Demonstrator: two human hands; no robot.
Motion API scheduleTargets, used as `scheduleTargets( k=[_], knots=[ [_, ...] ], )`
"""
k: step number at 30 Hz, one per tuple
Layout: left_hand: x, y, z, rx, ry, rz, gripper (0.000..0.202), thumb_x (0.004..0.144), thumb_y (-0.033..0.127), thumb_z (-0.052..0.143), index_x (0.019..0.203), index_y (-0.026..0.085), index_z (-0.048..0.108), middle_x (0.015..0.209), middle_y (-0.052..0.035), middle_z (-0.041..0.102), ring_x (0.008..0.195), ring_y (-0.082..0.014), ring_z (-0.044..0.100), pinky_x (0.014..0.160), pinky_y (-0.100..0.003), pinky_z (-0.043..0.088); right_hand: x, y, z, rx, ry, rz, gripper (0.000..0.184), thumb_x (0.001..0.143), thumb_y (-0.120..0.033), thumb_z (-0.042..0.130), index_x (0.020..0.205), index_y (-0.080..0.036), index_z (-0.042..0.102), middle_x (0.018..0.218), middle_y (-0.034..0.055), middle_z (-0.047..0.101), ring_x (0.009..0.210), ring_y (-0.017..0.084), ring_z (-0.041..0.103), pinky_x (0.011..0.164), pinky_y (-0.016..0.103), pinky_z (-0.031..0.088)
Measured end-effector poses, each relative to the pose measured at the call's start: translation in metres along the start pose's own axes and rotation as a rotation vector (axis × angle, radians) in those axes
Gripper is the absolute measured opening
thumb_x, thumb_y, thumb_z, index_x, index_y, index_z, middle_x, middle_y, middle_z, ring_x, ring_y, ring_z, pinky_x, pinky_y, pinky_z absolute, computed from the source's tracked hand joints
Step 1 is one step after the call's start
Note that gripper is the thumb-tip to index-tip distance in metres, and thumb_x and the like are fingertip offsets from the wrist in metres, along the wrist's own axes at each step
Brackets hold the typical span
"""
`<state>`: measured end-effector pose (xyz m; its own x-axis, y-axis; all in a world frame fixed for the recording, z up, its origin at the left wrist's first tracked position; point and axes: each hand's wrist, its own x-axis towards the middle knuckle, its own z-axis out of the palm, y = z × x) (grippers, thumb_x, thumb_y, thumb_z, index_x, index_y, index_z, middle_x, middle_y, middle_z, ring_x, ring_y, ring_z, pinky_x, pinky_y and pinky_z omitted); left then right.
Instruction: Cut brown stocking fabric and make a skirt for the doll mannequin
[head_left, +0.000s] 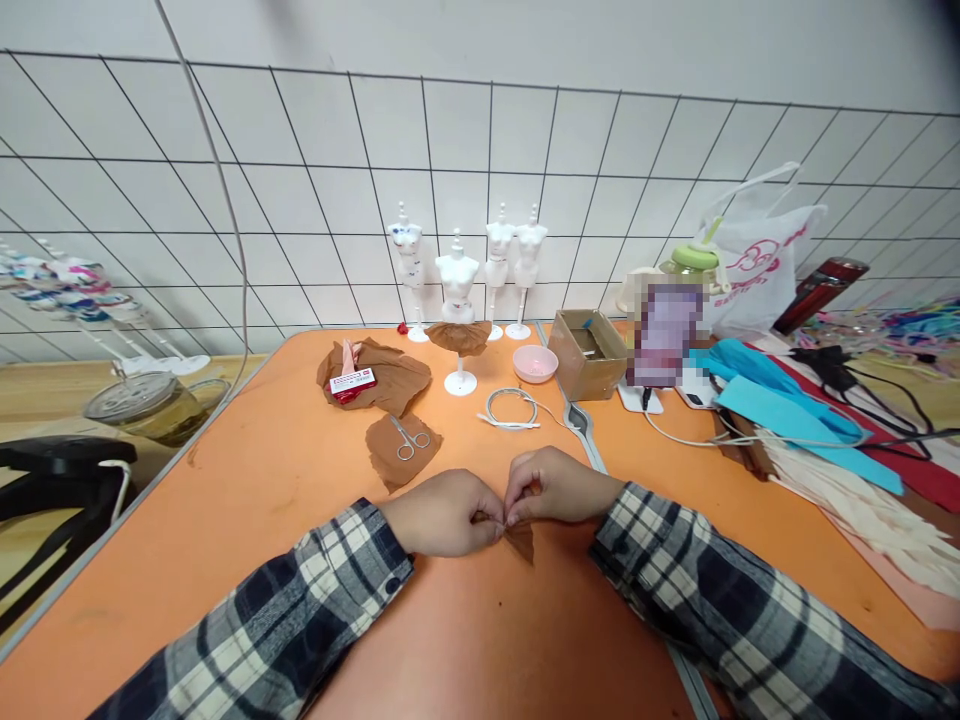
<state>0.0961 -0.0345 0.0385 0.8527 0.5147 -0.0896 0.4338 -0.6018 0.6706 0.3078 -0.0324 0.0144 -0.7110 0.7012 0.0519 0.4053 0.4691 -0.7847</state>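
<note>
My left hand (444, 512) and my right hand (553, 487) meet at the middle of the orange table (262, 520), both pinched on a small brown fabric piece (520, 540) that hangs below the fingertips. Just beyond lies another brown fabric piece (390, 455) with small scissors (409, 439) on it. Farther back, a crumpled brown fabric heap (390, 380) carries a red and white packet (352, 383).
Several white mini mannequins (459, 290) stand at the table's back; one wears a brown skirt. Nearby are a coiled white wire (511, 408), a pink bowl (535, 363), a cardboard box (589, 352), a phone on a stand (664, 335), blue and red sheets (795, 400) and a glass jar (146, 405).
</note>
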Motion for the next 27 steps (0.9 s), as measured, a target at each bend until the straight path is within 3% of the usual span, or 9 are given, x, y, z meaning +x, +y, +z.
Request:
scheduleTargets(
  k=[5, 10, 14, 17, 20, 24, 27],
  knots=[
    [0.003, 0.004, 0.008, 0.428, 0.185, -0.064, 0.024, 0.082, 0.022, 0.048, 0.067, 0.020, 0.066, 0.066, -0.0038, 0.069, 0.054, -0.0170, 0.055, 0.050, -0.029, 0.027, -0.004, -0.015, 0.004, -0.634, 0.181, -0.087, 0.012, 0.087, -0.030, 0.065, 0.082, -0.021, 0.071, 0.081, 0.0028, 0.063, 0.078, 0.016, 0.053, 0.064, 0.027, 0.034],
    [0.006, 0.003, 0.008, 0.489, 0.321, -0.236, 0.024, 0.085, 0.023, 0.045, 0.068, 0.019, 0.062, 0.067, -0.0065, 0.068, 0.061, -0.0209, 0.060, 0.052, -0.030, 0.027, -0.005, -0.025, 0.014, -0.976, 0.386, -0.150, 0.020, 0.093, -0.021, 0.053, 0.077, -0.018, 0.064, 0.079, 0.0044, 0.059, 0.075, 0.017, 0.046, 0.061, 0.031, 0.028],
    [0.011, -0.001, 0.008, 0.180, 0.486, -0.275, 0.023, 0.085, 0.023, 0.046, 0.068, 0.018, 0.061, 0.063, -0.0025, 0.063, 0.058, -0.0165, 0.055, 0.054, -0.027, 0.031, -0.005, -0.029, 0.018, -1.017, 0.540, -0.162, 0.022, 0.094, -0.021, 0.051, 0.077, -0.020, 0.065, 0.073, 0.0040, 0.059, 0.069, 0.016, 0.044, 0.060, 0.032, 0.028],
    [0.014, -0.006, 0.013, -0.354, 0.552, -0.267, 0.026, 0.087, 0.032, 0.048, 0.070, 0.017, 0.060, 0.053, 0.0026, 0.051, 0.049, -0.0129, 0.046, 0.051, -0.025, 0.033, -0.006, -0.031, 0.017, -1.051, 0.599, -0.170, 0.025, 0.096, -0.025, 0.049, 0.079, -0.021, 0.067, 0.073, 0.0043, 0.063, 0.067, 0.016, 0.047, 0.060, 0.033, 0.030],
    [0.016, -0.010, 0.017, -0.805, 0.581, -0.187, 0.029, 0.087, 0.041, 0.053, 0.076, 0.016, 0.062, 0.051, 0.0046, 0.047, 0.049, -0.0118, 0.045, 0.053, -0.024, 0.037, -0.008, -0.029, 0.015, -1.027, 0.671, -0.217, 0.018, 0.095, -0.025, 0.051, 0.102, -0.025, 0.068, 0.086, 0.0044, 0.069, 0.072, 0.017, 0.054, 0.064, 0.032, 0.036],
    [0.016, -0.011, 0.016, -0.962, 0.737, -0.151, 0.029, 0.087, 0.042, 0.057, 0.087, 0.015, 0.066, 0.061, 0.0021, 0.054, 0.058, -0.0114, 0.048, 0.060, -0.024, 0.038, -0.006, -0.024, 0.013, -0.749, 0.910, -0.232, 0.043, 0.092, -0.023, 0.054, 0.134, -0.027, 0.048, 0.117, 0.0078, 0.063, 0.088, 0.019, 0.059, 0.071, 0.032, 0.047],
    [0.019, -0.011, 0.012, -0.929, 0.789, -0.168, 0.029, 0.087, 0.041, 0.057, 0.091, 0.014, 0.067, 0.065, 0.0010, 0.056, 0.061, -0.0113, 0.049, 0.063, -0.023, 0.038, -0.001, -0.018, 0.017, -0.415, 1.020, -0.105, 0.045, 0.092, -0.025, 0.053, 0.136, -0.025, 0.041, 0.107, 0.0074, 0.062, 0.067, 0.015, 0.055, 0.061, 0.030, 0.049]
  ],
)
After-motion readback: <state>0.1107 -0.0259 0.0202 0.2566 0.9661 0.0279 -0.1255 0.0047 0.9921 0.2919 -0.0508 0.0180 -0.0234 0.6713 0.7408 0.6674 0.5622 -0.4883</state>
